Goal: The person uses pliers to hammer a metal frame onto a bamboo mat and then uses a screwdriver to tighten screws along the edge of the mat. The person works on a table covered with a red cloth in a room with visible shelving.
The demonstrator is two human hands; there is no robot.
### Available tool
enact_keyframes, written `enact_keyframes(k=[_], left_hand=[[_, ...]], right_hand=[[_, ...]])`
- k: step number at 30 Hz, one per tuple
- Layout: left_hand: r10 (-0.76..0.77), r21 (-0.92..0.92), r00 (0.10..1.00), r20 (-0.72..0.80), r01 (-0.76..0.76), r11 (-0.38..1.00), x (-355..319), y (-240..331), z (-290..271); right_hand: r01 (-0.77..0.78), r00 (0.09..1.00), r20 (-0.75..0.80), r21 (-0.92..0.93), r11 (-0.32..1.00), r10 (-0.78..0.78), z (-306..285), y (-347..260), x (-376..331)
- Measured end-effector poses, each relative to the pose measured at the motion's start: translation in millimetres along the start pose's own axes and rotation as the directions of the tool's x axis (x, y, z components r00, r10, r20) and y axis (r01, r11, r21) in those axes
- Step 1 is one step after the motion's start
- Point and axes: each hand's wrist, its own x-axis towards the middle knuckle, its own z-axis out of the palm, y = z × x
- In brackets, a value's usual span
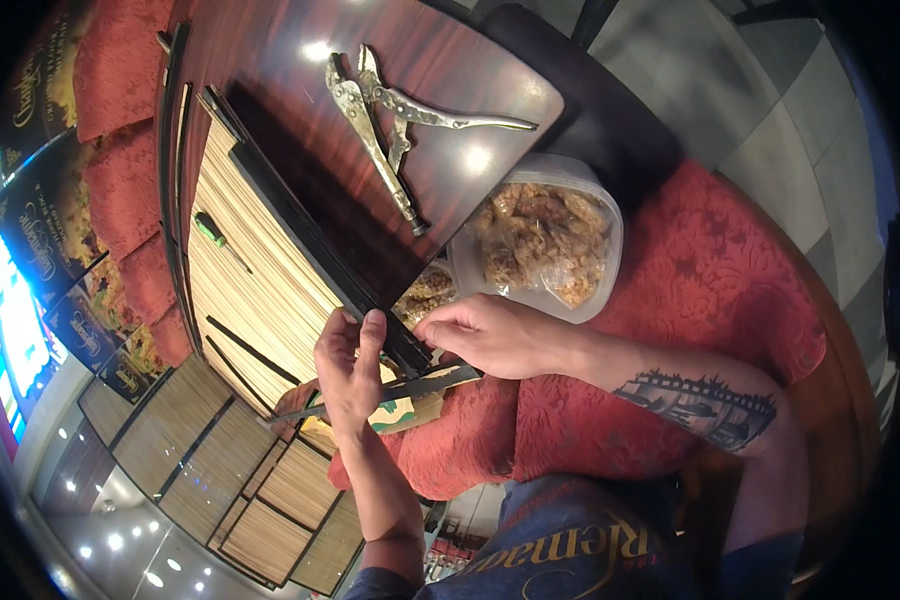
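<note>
A panel of cream slats [260, 250] with a black frame strip [305, 225] along its edge lies across the table. At its near corner my left hand [350, 372] is closed on the strip, thumb resting over it. Just right of that corner, my right hand [480, 335] has its fingers pinched together; whatever is between them is hidden. Below both hands runs another dark flat strip [425, 384]. On the slats sit a green-handled screwdriver [210, 230] and a loose black strip [252, 350].
Locking pliers [380, 120] lie opened on the dark wood table [280, 45]. A clear plastic tub [605, 255] of bagged brown pieces stands beside the table, on the red upholstered seat [710, 270]. More slatted panels [205, 430] are farther off at lower left.
</note>
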Motion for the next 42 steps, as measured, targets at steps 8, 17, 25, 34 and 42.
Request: enact_keyframes(k=[8,17,25,34,42], left_hand=[[-0.039,-0.109,0.994,-0.099,0.028,0.994,20.8,-21.4,25.9],[0.089,-0.670,0.995,0.048,-0.034,0.742,-0.1,-67.2,57.7],[0.380,-0.069,0.864,-0.332,-0.424,0.903,19.5,-96.3,19.8],[0.444,0.141,0.822,-0.358,-0.422,0.895,98.6,-100.6,27.0],[0.423,0.156,0.896,-0.137,-0.403,0.902,97.0,-110.9,14.0]], right_hand=[[0.042,0.987,-0.151,-0.043,0.998,-0.048,2.5,-8.7,-6.4],[-0.018,0.922,-0.298,-0.670,0.742,-0.247,-5.6,-21.8,11.1],[-0.412,0.815,-0.467,-0.883,0.223,-0.343,40.7,-44.7,53.1],[-0.587,0.806,-0.524,-0.768,-0.257,-0.274,63.9,-52.3,79.1],[-0.555,0.829,-0.558,-0.830,0.055,-0.046,55.4,-55.5,76.6]])
